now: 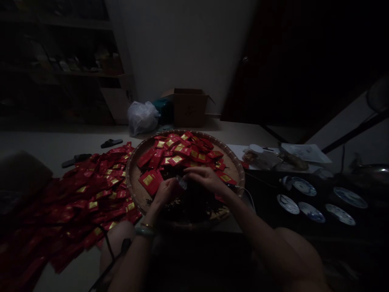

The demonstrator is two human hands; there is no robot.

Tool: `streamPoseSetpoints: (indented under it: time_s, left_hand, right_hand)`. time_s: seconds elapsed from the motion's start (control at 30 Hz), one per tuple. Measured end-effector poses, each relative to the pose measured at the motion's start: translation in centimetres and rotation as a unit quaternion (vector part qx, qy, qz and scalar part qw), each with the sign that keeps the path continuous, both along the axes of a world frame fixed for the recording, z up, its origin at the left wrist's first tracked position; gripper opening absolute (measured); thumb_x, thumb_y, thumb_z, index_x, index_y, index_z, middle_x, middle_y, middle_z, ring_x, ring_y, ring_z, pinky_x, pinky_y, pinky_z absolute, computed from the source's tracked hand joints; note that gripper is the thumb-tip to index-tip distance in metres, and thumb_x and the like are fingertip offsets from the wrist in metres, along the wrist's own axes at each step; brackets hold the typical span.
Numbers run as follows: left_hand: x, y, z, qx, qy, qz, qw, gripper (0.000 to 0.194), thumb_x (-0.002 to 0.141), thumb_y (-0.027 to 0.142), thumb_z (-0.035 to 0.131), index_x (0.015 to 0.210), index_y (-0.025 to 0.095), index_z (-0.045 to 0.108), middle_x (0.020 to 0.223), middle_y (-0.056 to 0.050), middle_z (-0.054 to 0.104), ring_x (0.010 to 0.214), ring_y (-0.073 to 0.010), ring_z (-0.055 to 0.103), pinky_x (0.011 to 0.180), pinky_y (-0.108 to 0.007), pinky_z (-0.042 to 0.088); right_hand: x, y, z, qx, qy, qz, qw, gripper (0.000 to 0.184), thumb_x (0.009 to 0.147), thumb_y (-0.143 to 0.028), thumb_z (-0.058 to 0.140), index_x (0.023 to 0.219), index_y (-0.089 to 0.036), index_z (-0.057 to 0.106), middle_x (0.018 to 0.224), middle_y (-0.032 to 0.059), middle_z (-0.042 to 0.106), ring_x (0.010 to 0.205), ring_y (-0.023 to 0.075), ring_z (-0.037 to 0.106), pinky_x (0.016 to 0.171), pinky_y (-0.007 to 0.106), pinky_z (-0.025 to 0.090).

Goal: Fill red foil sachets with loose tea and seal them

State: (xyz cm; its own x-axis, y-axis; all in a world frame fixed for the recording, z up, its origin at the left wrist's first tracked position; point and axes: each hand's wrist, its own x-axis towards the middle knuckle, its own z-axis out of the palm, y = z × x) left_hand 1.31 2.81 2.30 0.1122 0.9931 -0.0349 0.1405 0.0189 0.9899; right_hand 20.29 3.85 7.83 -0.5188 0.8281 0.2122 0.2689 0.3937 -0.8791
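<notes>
Over a round woven bamboo tray (pixel 238 170), my left hand (pixel 164 194) is closed on a small red packet (pixel 181 182) whose silvery inner side shows. My right hand (pixel 206 178) meets it from the right, thumb and fingers pinched together at the packet's upper edge. Dim light hides the fingertips' exact contact. Below both hands, dark loose leaves (pixel 182 211) that look like dried tea cover the near part of the tray. Red packets with gold labels (pixel 178 150) are heaped in its far half, and one larger-looking red packet (pixel 150 181) lies left of my left hand.
A big pile of red packets (pixel 100 194) spreads over the floor at left, beside dark slippers (pixel 111 143). Behind the tray stand a white plastic bag (pixel 142 115) and an open cardboard box (pixel 190 109). Blue-and-white dishes (pixel 311 212) sit on a dark table at right.
</notes>
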Motion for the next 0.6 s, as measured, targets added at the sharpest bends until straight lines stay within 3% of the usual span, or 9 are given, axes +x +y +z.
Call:
streamPoseSetpoints:
  time_s: [0.07, 0.2, 0.3, 0.37, 0.5, 0.6]
  left_hand:
    - [-0.1, 0.0, 0.3, 0.0, -0.001, 0.011, 1.0, 0.053, 0.064, 0.071, 0.046, 0.055, 0.019, 0.043, 0.049, 0.005, 0.038, 0.049, -0.0105, 0.037, 0.046, -0.023, 0.03]
    - [-0.5, 0.0, 0.7, 0.037, 0.002, 0.021, 0.999, 0.049, 0.063, 0.066, 0.05, 0.054, 0.018, 0.046, 0.05, 0.003, 0.042, 0.053, -0.0124, 0.041, 0.049, -0.024, 0.035]
    - [-0.6, 0.1, 0.8, 0.059, -0.013, 0.007, 0.998, 0.047, 0.065, 0.063, 0.049, 0.059, 0.017, 0.055, 0.056, -0.001, 0.053, 0.06, -0.0168, 0.05, 0.056, -0.027, 0.042]
    - [-0.7, 0.2, 0.7, 0.06, -0.023, -0.004, 0.998, 0.049, 0.064, 0.064, 0.049, 0.061, 0.016, 0.058, 0.057, -0.002, 0.057, 0.062, -0.0182, 0.052, 0.058, -0.028, 0.043]
    - [-1.0, 0.1, 0.4, 0.051, -0.039, -0.018, 0.998, 0.054, 0.062, 0.067, 0.051, 0.061, 0.014, 0.062, 0.057, -0.003, 0.06, 0.059, -0.0178, 0.051, 0.056, -0.027, 0.043]
    - [-1.2, 0.1, 0.4, 0.046, -0.051, -0.023, 0.997, 0.056, 0.062, 0.068, 0.052, 0.063, 0.014, 0.063, 0.06, -0.005, 0.063, 0.061, -0.0183, 0.053, 0.055, -0.026, 0.043]
  right_hand:
    - [1.5, -0.5, -1.8, -0.038, -0.02, -0.065, 0.997, 0.04, 0.083, -0.045, 0.055, 0.114, -0.021, 0.064, 0.106, 0.0077, 0.069, 0.1, 0.0229, 0.063, 0.089, 0.04, 0.046]
    - [3.3, -2.2, -7.3, -0.111, -0.26, -0.058, 0.958, 0.099, 0.038, -0.042, 0.087, 0.129, -0.022, 0.053, 0.135, 0.0196, 0.048, 0.12, 0.0376, 0.048, 0.094, 0.048, 0.04]
    - [2.4, -2.7, -10.0, -0.115, -0.323, -0.072, 0.937, 0.119, 0.033, -0.041, 0.089, 0.14, -0.027, 0.039, 0.144, 0.0219, 0.033, 0.124, 0.041, 0.042, 0.095, 0.05, 0.038]
    - [1.0, -2.2, -10.4, -0.122, -0.329, -0.081, 0.933, 0.119, 0.038, -0.041, 0.088, 0.143, -0.026, 0.033, 0.143, 0.0226, 0.03, 0.124, 0.0404, 0.042, 0.096, 0.048, 0.038]
    - [-1.8, -0.2, -9.6, -0.112, -0.36, -0.078, 0.923, 0.108, 0.055, -0.043, 0.082, 0.145, -0.025, 0.027, 0.138, 0.0208, 0.033, 0.121, 0.037, 0.046, 0.095, 0.046, 0.039]
    - [-2.9, 1.0, -8.9, -0.095, -0.425, -0.075, 0.897, 0.106, 0.054, -0.049, 0.081, 0.144, -0.027, 0.029, 0.137, 0.0205, 0.033, 0.122, 0.0411, 0.044, 0.092, 0.051, 0.04]
